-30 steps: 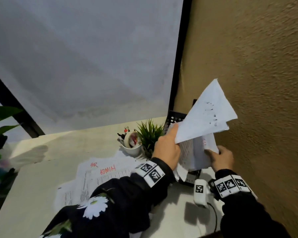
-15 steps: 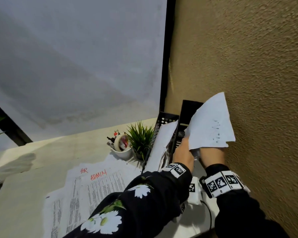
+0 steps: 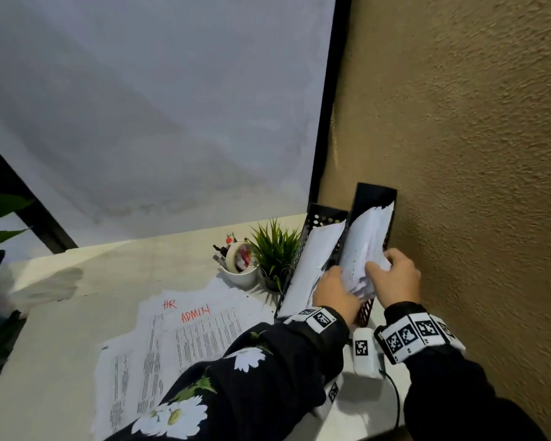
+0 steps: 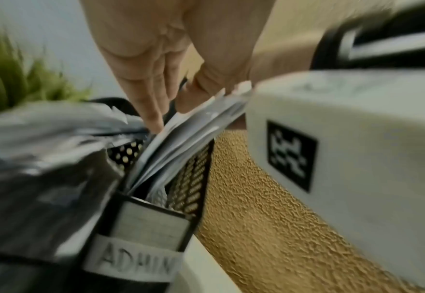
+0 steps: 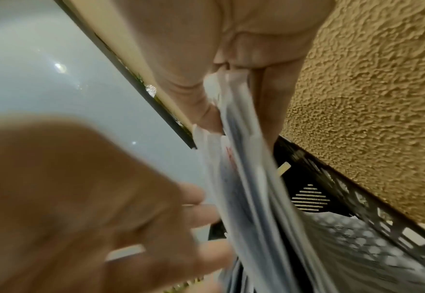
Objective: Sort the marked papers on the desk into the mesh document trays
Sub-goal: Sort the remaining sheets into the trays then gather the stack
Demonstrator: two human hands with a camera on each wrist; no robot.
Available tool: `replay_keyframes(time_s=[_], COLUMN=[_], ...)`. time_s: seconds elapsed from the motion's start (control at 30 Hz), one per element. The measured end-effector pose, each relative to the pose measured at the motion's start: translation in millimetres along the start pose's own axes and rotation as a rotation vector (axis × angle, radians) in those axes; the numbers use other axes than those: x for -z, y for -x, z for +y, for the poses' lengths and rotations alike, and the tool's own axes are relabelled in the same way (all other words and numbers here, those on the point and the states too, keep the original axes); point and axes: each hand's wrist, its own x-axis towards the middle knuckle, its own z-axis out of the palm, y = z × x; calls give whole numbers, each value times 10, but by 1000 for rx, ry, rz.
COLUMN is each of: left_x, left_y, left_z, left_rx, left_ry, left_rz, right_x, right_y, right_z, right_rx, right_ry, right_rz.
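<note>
Right hand [image 3: 395, 278] pinches the paper sheaf [image 3: 369, 237] inside the ADMIN tray [image 3: 374, 194]; left hand [image 3: 334, 292], fingers straight, steadies it. Crumpled edges could snag the mesh and buckle.

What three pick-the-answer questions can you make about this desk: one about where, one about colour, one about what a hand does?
1. Where is the plant? A between cup and trays; B on the floor; C inside a tray.
2. What colour is "ADMIN" on the desk papers? A blue; B red; C green.
3. What does the right hand do? A lies flat; B holds the cup; C pinches papers in the tray by the wall.
Answers: A, the plant stands beside both; B, the letters are red; C, thumb and fingers squeeze the papers.
</note>
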Motion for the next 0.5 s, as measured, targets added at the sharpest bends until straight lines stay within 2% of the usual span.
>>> replay_keyframes(time_s=[0.07,0.13,0.2,0.27,0.33,0.4,0.43,0.5], left_x=[249,520,715,912,1086,1234,1289,1361], left_y=[86,184,259,348,446,546,594,683], left_z=[-152,-488,-993,-1548,-2038,-2392,-2513,-2657], left_rx=[-102,-140,-27,210,444,616,710,868], left_ry=[-37,-110,-174,-212,-256,-349,-375,-329], left_rz=[29,56,80,120,150,164,170,198], right_x=[-25,-46,-86,-225,-462,-736,-891,-1229], right_y=[26,84,171,309,493,717,832,1058], right_z=[-14,-85,-211,-337,-391,-397,-347,-142], right_rx=[-8,87,320,527,604,550,457,171], right_ry=[-37,-82,-45,-38,-102,-136,-128,-88], right_rz=[32,103,216,232,67,-189,-322,-578])
